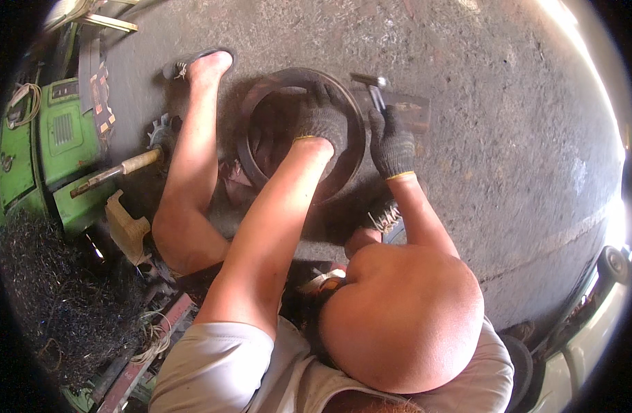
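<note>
A large dark metal ring [245, 148] lies between my legs on the ground. My left hand [323, 120], in a dark knitted glove with a yellow cuff, reaches across it and grips its far rim. The fingertips are partly lost against the dark metal. To the right of the ring, my right hand [393, 141] wears a matching glove and is closed around a hammer [378, 96]. The hammer head points away from me, raised near a flat dark metal plate [415, 113] beside the ring.
Green machinery [71, 131] stands at the left, with a rod [123, 171] and toothed wheel near my left leg. A heap of dark metal shavings [61, 289] fills the lower left. A pale vehicle [591, 330] is at the lower right. The concrete floor [508, 151] is rough and stained.
</note>
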Demonstrator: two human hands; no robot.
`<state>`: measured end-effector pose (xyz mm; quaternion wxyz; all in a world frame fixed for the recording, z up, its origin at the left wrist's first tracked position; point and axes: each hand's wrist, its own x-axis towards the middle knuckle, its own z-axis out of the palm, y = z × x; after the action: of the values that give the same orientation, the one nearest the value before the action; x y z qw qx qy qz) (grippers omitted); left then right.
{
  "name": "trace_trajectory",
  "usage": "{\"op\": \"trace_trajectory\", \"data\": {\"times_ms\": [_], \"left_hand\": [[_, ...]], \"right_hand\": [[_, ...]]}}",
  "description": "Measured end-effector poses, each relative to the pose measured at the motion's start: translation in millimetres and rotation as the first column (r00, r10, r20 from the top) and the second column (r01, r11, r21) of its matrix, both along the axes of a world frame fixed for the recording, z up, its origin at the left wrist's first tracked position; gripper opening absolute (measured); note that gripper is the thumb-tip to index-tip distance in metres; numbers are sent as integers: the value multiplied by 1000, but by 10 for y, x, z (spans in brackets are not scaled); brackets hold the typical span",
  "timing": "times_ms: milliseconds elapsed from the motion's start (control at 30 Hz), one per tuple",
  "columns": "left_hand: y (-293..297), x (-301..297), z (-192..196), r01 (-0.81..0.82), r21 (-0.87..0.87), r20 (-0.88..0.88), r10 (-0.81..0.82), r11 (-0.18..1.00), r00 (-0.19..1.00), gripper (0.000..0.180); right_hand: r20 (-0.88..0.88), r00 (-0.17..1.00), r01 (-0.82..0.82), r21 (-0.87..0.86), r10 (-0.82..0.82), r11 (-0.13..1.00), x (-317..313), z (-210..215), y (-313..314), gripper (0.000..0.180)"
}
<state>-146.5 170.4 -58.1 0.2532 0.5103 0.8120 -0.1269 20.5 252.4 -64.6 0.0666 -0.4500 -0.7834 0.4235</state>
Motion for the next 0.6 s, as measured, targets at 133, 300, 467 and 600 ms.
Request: {"op": "trace_trajectory", "data": {"times_ms": [133, 300, 467, 600], "left_hand": [[16, -13, -36, 24, -79, -15, -25, 997, 1000, 66], [5, 74, -14, 50, -134, -164, -72, 990, 984, 83], [-3, 94, 53, 103, -62, -188, -113, 993, 976, 69], [22, 84, -37, -48, -30, -193, 41, 998, 980, 59]], "right_hand": [[82, 996, -41, -8, 41, 999, -9, -23, -1, 47], [69, 997, -21, -10, 22, 1000, -89, 1, 58, 47], [-194, 979, 60, -28, -64, 998, -152, 101, 33, 48], [203, 969, -126, -83, 141, 988, -213, 102, 82, 48]]}}
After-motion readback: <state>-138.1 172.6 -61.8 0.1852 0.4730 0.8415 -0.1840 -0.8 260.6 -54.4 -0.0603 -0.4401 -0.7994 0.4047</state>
